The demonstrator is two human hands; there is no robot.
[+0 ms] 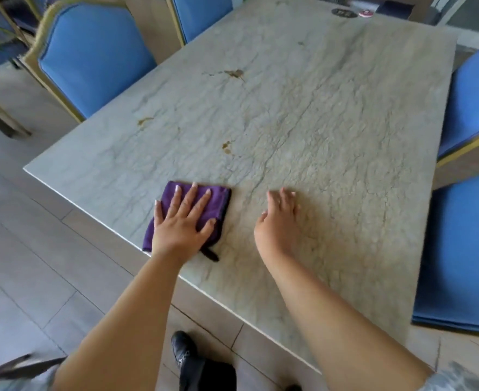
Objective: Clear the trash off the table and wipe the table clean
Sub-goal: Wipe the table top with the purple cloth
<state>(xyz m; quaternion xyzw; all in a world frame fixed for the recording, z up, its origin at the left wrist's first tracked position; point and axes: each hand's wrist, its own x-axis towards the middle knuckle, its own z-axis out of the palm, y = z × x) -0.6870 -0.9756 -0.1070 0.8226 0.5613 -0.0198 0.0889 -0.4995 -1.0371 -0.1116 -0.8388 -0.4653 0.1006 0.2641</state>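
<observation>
A folded purple cloth (218, 201) lies on the pale marble table (331, 131) near its front left edge. My left hand (183, 221) presses flat on the cloth with its fingers spread and straight. My right hand (279, 218) rests on the bare tabletop a little to the right of the cloth, fingers relaxed and holding nothing. Brown stains mark the table: one (235, 73) towards the far middle, one (144, 121) near the left edge, and one (227, 146) just beyond the cloth.
Blue padded chairs stand round the table: two on the left (91, 57) and two on the right (475, 103). A dark round object (344, 12) and a small pink-and-white thing (366, 13) sit at the table's far end. My black shoe (183, 351) is on the tiled floor.
</observation>
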